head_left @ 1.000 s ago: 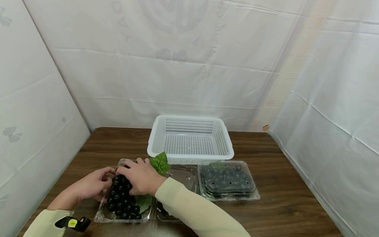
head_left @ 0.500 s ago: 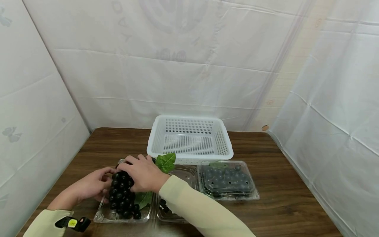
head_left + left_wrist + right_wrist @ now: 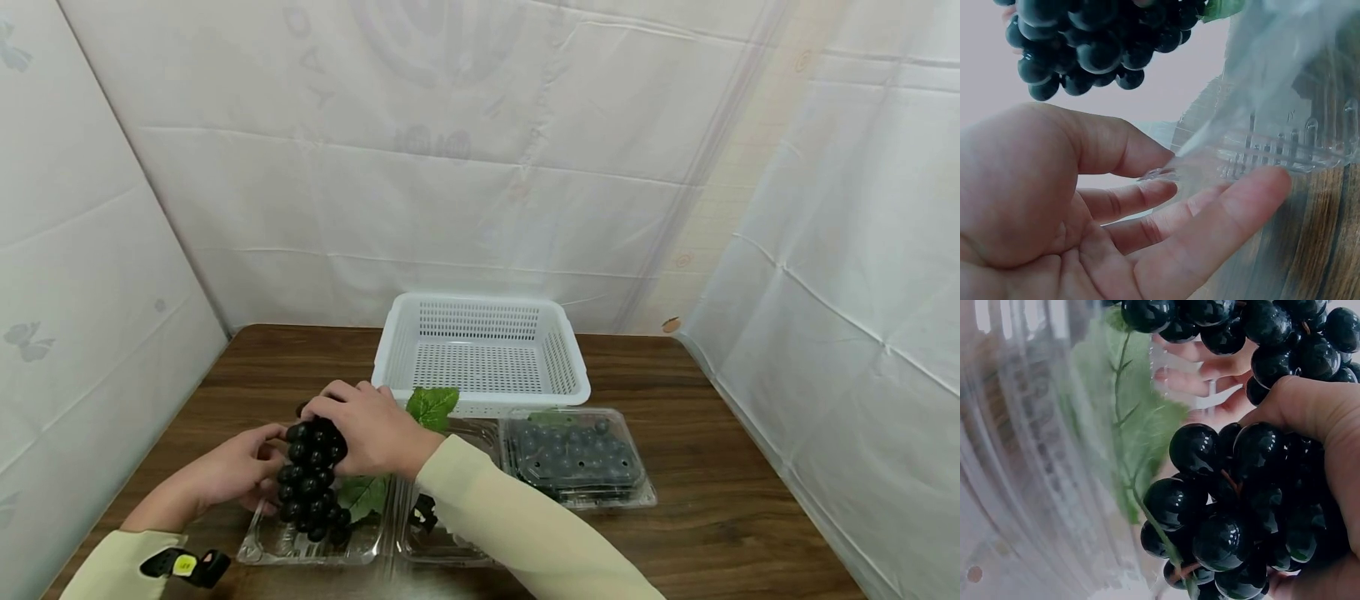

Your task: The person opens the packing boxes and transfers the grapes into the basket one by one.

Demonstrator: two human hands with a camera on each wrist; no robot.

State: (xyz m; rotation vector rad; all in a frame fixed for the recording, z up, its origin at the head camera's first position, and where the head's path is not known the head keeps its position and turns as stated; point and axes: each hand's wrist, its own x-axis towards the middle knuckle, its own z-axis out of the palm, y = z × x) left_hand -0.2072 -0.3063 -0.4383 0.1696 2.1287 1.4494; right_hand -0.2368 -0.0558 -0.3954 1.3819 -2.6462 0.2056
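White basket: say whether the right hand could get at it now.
Probably yes: the white basket stands open just beyond the right hand, though that hand grips black grapes and a green leaf overlaps the basket's near edge in the head view.

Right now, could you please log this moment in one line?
right hand: grips black grapes; left hand: pinches open clear container; white basket: on table

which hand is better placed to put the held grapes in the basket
Probably the right hand: it grips the grapes and is nearer the basket, while the left hand pinches the clear container.
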